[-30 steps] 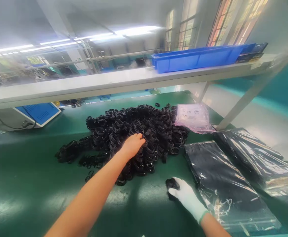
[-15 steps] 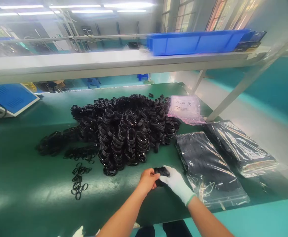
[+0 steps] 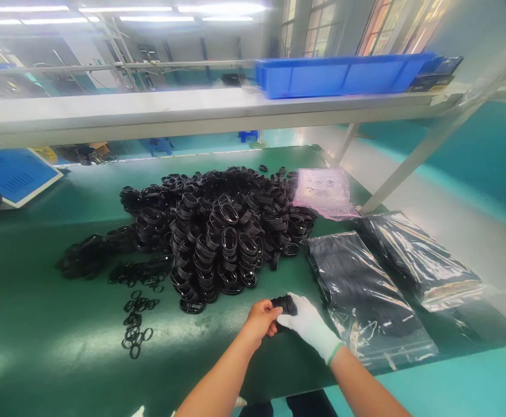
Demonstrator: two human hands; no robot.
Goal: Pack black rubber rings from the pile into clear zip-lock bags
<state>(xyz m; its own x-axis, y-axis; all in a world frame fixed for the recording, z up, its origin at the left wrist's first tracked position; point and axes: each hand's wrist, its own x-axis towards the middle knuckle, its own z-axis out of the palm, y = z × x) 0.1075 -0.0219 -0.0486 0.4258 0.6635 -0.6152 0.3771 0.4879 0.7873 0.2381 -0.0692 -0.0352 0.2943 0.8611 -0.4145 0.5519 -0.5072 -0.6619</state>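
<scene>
A big heap of black rubber rings (image 3: 218,226) lies on the green table (image 3: 40,347). In front of the heap, near the table's front edge, my bare left hand (image 3: 260,319) and my white-gloved right hand (image 3: 307,324) meet. Both are closed on a small stack of black rings (image 3: 284,304) held between them. Several loose rings (image 3: 138,321) lie scattered to the left of my hands.
Two clear bags of black parts (image 3: 366,295) (image 3: 418,260) lie at the right, and a pink bag (image 3: 322,188) lies behind them. A shelf (image 3: 149,113) above the table carries a blue bin (image 3: 340,74). A blue-topped device (image 3: 10,174) sits at the far left.
My left hand has come back from the heap to meet the gloved right hand at the small stack of rings. In the last half second both hands barely shifted.
</scene>
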